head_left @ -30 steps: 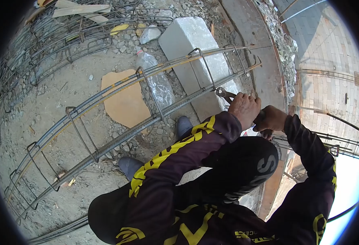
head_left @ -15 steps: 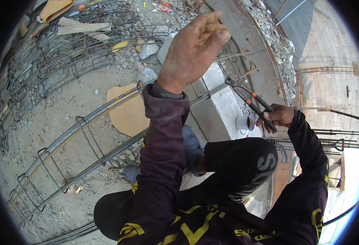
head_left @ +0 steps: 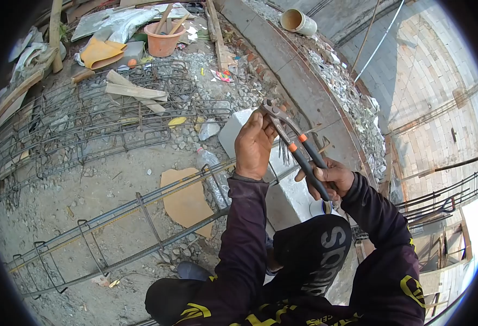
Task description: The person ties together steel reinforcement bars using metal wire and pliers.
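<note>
Bare dirt and gravel (head_left: pixel 114 217) spread across a building site, with brick paving (head_left: pixel 434 70) on the right. At far left, long boards (head_left: pixel 19 103) lean over rubble, beside a mesh of steel bars (head_left: pixel 86 130) lying on the ground. Wood scraps (head_left: pixel 135 92) rest on that mesh; beyond them are a folded tan sheet (head_left: pixel 102 52) and an orange bucket (head_left: pixel 161 43) with sticks standing in it.

Lower down, a rebar frame (head_left: pixel 86 234) with square ties runs from the left edge toward the middle, passing over a flat tan piece (head_left: pixel 182 198) and a clear plastic bottle (head_left: pixel 213 168).

Next comes the left hand (head_left: pixel 254 148), raised, its fingers curled around thin wires (head_left: pixel 284 153) that hang beside the palm, fingertips close to the pliers' head. The pliers (head_left: pixel 293 142) slant between the hands, head up and left, over a pale block (head_left: pixel 290 198). At their lower end the right hand (head_left: pixel 328 179) is closed around the black handles, below their orange bands. A mug (head_left: pixel 320 207) stands just beneath it, near the person's knee (head_left: pixel 331 231).

Farther right, beyond a curved concrete strip (head_left: pixel 315 98) edged with rubble, dark bars (head_left: pixel 440 195) run toward the frame's edge.
</note>
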Demonstrator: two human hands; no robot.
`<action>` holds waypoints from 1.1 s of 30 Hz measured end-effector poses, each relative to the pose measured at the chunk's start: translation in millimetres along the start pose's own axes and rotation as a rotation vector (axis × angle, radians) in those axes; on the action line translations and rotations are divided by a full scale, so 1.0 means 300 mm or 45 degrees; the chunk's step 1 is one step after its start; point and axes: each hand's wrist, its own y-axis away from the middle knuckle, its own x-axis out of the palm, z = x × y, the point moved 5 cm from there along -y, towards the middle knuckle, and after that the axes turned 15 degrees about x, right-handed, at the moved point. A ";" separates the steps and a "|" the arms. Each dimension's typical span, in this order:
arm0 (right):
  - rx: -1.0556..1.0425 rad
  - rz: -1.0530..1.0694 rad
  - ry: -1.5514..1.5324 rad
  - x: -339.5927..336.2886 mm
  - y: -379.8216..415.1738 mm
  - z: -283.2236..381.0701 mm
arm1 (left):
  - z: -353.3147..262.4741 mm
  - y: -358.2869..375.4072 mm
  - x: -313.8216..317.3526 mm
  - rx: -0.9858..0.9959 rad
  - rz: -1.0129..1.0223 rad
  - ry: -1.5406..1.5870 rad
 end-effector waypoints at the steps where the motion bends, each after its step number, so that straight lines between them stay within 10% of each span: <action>1: -0.012 0.022 -0.047 -0.001 -0.004 0.008 | 0.007 0.009 0.002 0.049 -0.066 -0.082; 9: -0.053 0.405 -0.071 -0.136 0.047 -0.036 | -0.131 -0.027 -0.133 0.288 -0.309 -1.119; 21: 0.322 -0.611 -0.756 -0.272 0.106 -0.655 | -0.110 -0.043 -0.028 -0.021 -0.090 -1.482; 33: -0.084 -1.155 -0.576 -0.334 -0.197 -0.855 | 0.084 0.027 0.003 -0.284 0.133 -1.833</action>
